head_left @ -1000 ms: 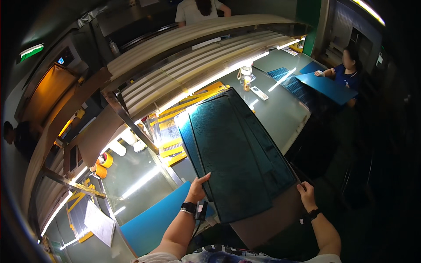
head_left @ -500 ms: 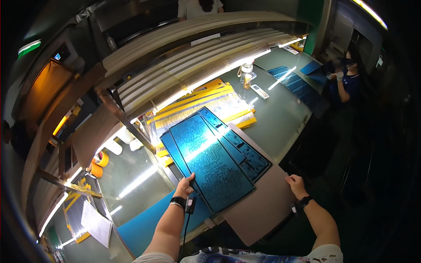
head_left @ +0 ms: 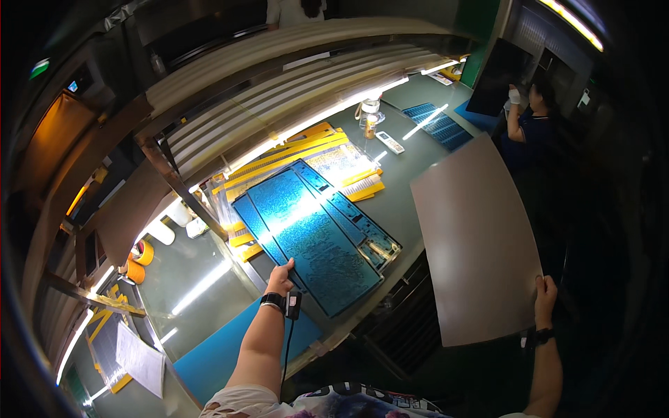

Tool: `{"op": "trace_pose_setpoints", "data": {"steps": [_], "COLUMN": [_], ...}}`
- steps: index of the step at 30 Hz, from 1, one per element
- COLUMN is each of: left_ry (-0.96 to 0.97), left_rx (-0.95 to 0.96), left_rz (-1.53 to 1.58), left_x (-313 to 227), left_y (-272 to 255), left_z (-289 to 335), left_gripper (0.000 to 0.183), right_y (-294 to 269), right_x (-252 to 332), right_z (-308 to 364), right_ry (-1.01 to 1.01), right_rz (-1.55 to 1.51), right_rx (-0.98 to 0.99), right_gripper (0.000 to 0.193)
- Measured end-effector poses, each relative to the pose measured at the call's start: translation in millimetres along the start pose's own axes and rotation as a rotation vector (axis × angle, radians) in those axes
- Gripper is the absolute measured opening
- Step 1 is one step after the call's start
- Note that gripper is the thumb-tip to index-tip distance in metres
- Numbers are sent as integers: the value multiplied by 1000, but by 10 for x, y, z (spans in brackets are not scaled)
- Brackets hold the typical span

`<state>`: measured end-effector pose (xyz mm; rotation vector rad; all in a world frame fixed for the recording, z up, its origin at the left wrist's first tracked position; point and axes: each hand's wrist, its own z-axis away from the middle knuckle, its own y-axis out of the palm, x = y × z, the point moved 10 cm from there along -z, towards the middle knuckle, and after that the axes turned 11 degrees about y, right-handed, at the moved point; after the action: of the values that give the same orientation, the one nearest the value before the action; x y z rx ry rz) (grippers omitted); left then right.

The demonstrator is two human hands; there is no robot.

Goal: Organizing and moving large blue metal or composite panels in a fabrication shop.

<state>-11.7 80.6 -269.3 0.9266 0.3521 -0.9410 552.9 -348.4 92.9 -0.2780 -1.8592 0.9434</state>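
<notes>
Now your closed left hand (head_left: 280, 280) grips blue panels (head_left: 317, 247), your closed right hand (head_left: 546, 298) a grey sheet (head_left: 477, 244); a jar (head_left: 368, 109) (contents unclear) stands on the table (head_left: 404, 177).

A long tube light (head_left: 317, 126) under the ribbed shelf (head_left: 258, 115) lit the desk (head_left: 178, 256) brightly, leaving white streaks across its surface and a washed-out band of glare on the blue panel (head_left: 317, 240). The grey-brown board (head_left: 481, 244) took only a soft sheen. Another lamp (head_left: 573, 26) glowed at upper right, while the lower right sank into near-black shadow. Fisheye distortion bowed the shelf's edges, and the corners darkened.
</notes>
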Motion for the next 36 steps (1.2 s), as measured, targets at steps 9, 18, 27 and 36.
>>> {"op": "trace_pose_setpoints", "data": {"steps": [9, 18, 27, 36], "left_ry": [140, 195, 266, 76], "left_rx": [27, 152, 119, -78], "left_rz": [-332, -629, -709, -572], "left_x": [-348, -654, -708, -561], "left_y": [-255, 105, -726, -1640], "left_z": [-5, 897, 1694, 2582], "left_gripper": [37, 72, 44, 36], "right_y": [742, 1541, 1503, 2728], "right_x": [462, 881, 1246, 552], "right_z": [-95, -23, -392, -365], "right_ry": [130, 123, -57, 136], "right_rz": [-337, -369, -271, -272], "right_rx": [182, 325, 236, 393], "right_gripper": [24, 24, 26, 32]}}
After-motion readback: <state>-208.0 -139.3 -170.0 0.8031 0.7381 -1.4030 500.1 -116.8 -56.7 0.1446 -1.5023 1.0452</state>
